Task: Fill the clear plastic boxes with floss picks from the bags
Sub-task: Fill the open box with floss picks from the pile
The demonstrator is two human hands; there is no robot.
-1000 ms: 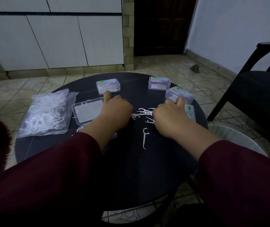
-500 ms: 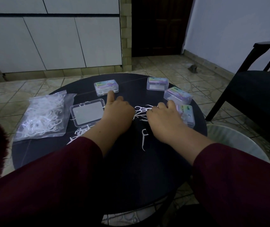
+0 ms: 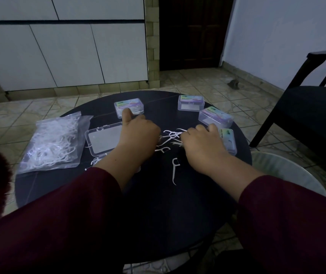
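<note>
At nine o'clock on the round dark desk (image 3: 63, 186), a clear bag (image 3: 54, 143) full of white floss picks is lying flat. It looks soft and crinkly, so holding it by an edge would be best. Next to it, an open clear box (image 3: 103, 138) is sitting with its lid laid back. It looks light and stiff and could slide easily.

The left hand (image 3: 138, 133) is resting knuckles up, one finger pointing out. I cannot tell if its grip is holding anything. In the middle, loose floss picks (image 3: 171, 136) are lying in a small pile. They look thin, light and bendy, so pinching the handles should work. One single pick (image 3: 174, 171) is lying toward six o'clock.

The right hand (image 3: 203, 145) is curling over the pile, its grip hidden. Closed boxes (image 3: 190, 102) are sitting from twelve to three o'clock.
</note>
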